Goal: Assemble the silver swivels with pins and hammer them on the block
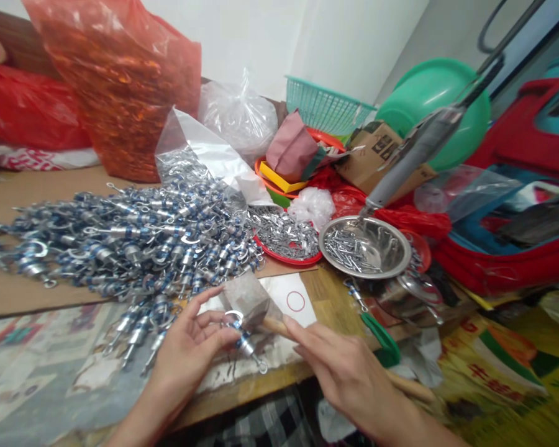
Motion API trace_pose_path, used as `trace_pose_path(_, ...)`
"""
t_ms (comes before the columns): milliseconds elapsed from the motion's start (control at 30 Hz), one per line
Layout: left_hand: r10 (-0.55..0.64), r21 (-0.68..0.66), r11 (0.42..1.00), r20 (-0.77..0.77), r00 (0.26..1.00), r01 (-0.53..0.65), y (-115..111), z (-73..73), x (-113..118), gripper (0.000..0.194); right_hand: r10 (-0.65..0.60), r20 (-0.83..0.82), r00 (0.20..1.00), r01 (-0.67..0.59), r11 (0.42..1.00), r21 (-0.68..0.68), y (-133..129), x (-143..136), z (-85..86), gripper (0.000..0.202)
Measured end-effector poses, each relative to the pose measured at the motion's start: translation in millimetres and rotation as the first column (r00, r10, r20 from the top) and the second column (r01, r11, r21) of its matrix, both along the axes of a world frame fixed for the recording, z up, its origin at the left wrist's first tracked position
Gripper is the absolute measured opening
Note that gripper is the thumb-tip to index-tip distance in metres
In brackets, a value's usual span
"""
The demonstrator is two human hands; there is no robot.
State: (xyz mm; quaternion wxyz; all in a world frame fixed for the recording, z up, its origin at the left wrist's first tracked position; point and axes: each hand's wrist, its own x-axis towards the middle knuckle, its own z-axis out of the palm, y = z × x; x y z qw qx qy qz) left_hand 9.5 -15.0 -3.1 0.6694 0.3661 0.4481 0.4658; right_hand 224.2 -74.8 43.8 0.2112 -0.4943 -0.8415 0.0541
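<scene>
My left hand [198,338] pinches a small silver metal hook fitting [245,344] between thumb and fingers. The piece has an open hook at its upper end, blue parts, a cylindrical body and a ring at its lower end. In my right hand [349,366] is a hammer with a wooden handle [279,328]; its block-like grey head [246,299] is just above and behind the fitting. Whether head and fitting touch, I cannot tell. To the left spreads a large heap of similar hook fittings [144,242], several lying near my left wrist.
A red tray of small metal pieces [286,239] and a steel bowl [391,251] holding metal pins stand behind the hammer. A grey-handled tool [414,152] slants over the bowl. Red bags [121,87] line the back left; a green handle [382,341] lies at right.
</scene>
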Motion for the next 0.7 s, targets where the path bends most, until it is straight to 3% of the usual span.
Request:
trace_pose_path(167,0.015,-0.005,1.0,-0.02,1.0,-0.015,1,-0.8,0,0.072,-0.03,0.017,0.999,0.029,0.998,0.047,-2,-7,-0.5,0.047)
trace_pose_path(267,-0.003,-0.01,1.0,-0.046,0.999,0.002,1,-0.8,0,0.068,-0.059,0.014,0.998,0.06,0.996,-0.068,9,-6,-4.4,0.045)
trace_pose_path(333,-0.03,-0.026,0.999,-0.11,0.994,0.027,1,-0.2,-1,0.058,-0.153,-0.106,0.983,0.14,0.983,-0.121,24,-1,-13.4,0.04)
trace_pose_path(433,-0.047,0.027,0.998,-0.323,0.945,0.059,2,1.8,-5,0.034,-0.273,-0.211,0.939,0.229,0.95,-0.21,49,12,-32.2,0.037)
trace_pose_path(533,-0.011,0.133,0.987,-0.487,0.873,0.087,4,4.0,-8,0.013,-0.252,-0.032,0.967,0.235,0.938,-0.255,71,21,-43.8,0.029)
trace_pose_path(700,0.064,0.271,0.958,-0.523,0.85,0.095,11,6.7,-10,0.013,-0.36,0.247,0.9,0.38,0.924,-0.041,125,27,-36.0,0.029)
